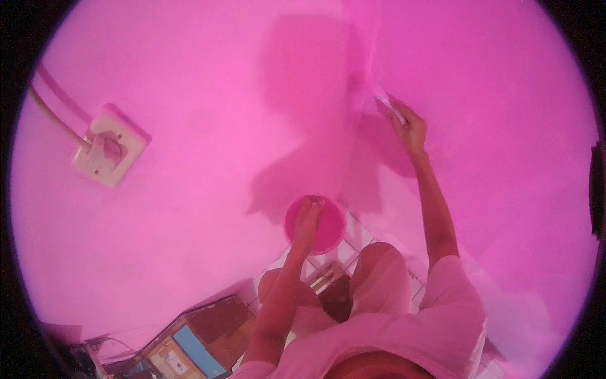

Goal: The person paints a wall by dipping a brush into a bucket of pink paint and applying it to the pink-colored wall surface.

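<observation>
My right hand (413, 132) is raised to a pink wall, gripping a slim pale tool that looks like a paintbrush (395, 112). The tool's tip is close to the line where two wall faces meet (363, 106); whether it touches the wall is hard to tell. Lower down, my left hand (310, 215) holds the far rim or handle of a round pink bucket (339, 218). Its fingers bend over the edge, and the exact grip is partly hidden. The bucket is in front of my knees; its contents cannot be made out.
On the left wall face is a white socket plate (106, 174) with a plug (105, 150) and cable (57, 116). Wooden furniture with a blue panel (199, 350) stands at lower left. Floor tiles (357, 232) show below the bucket, and a dark brown object (337, 296) between my legs.
</observation>
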The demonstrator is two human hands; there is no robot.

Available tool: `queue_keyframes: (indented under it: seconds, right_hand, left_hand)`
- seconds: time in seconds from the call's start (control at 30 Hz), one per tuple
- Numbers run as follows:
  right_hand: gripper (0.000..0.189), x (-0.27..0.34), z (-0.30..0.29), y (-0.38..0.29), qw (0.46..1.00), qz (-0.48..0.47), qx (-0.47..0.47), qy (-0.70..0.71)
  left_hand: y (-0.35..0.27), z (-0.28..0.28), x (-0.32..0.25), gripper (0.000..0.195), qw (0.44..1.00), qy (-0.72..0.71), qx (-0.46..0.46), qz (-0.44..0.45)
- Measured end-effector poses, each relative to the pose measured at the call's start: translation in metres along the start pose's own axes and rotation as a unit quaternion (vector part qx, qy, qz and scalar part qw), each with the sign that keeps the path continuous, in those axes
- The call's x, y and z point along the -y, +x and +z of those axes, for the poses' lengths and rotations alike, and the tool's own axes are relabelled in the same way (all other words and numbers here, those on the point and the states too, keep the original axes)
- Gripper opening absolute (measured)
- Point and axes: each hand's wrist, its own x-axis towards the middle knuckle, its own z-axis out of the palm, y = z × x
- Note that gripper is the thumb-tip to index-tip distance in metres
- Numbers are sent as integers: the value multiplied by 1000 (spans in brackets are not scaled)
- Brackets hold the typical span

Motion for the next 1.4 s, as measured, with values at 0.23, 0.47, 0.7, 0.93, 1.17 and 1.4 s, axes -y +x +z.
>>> queue_keyframes:
  seconds: [0.23,0.47,0.7,0.93,1.17,1.4]
  right_hand:
    - [24,-29,68,-79,995,86,44,-31]
    - [26,-20,31,-39,981,-5,178,-79]
    - [27,3,-9,19,996,9,90,12]
    - [27,-54,61,-45,999,11,26,17]
    - [25,-62,27,-5,979,-100,176,-37]
    - [20,-10,-40,44,997,-17,-42,67]
  left_hand:
    - [3,1,5,35,1000,29,-6,9]
    - [1,1,22,33,998,10,-18,51]
    - [-9,13,26,35,998,-14,-42,40]
    - [-5,23,17,33,998,-22,-22,47]
    - [-5,38,33,34,996,-70,-47,-1]
    - [-16,48,11,34,997,-16,-68,-12]
